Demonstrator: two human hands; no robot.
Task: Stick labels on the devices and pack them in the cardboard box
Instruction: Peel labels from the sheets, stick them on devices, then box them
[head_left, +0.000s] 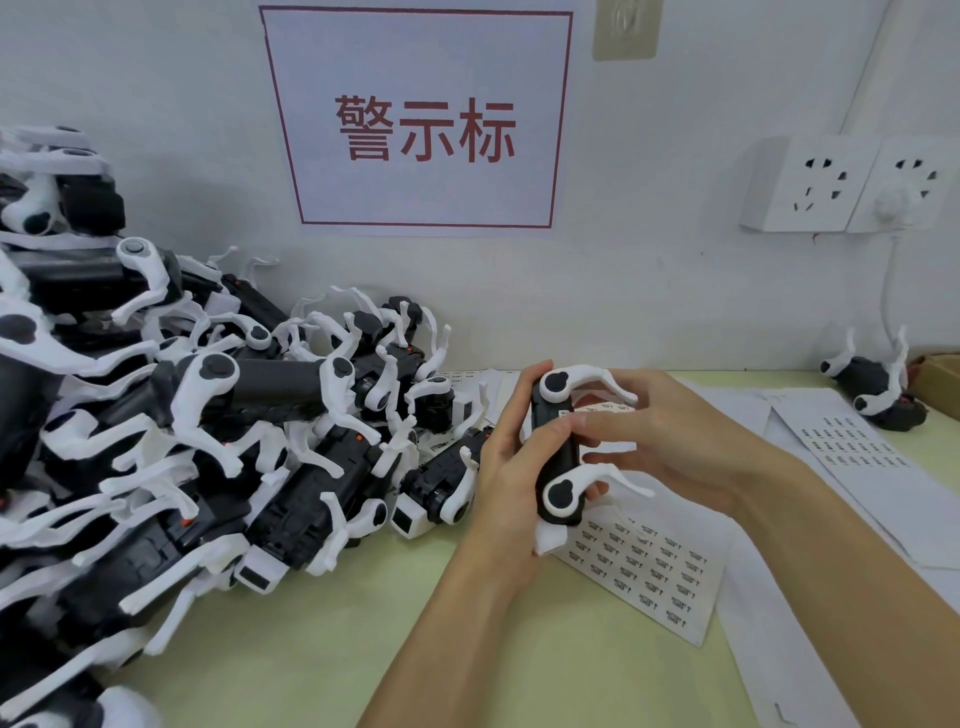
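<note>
My left hand (506, 478) grips a black device with white legs (557, 457), held upright above the table. A small white label (565, 414) sits on the device's upper side, and the fingers of my right hand (670, 436) press on it there. A sheet of printed labels (649, 566) lies flat under my hands. A large heap of the same black-and-white devices (182, 426) fills the left of the table. At the far right edge shows a corner of the cardboard box (943, 384).
One more device (878, 389) lies on its back near the box. Several white label sheets (852, 447) spread over the right of the pale green table (311, 649). Wall sockets (841, 184) with a plugged cable hang on the wall behind.
</note>
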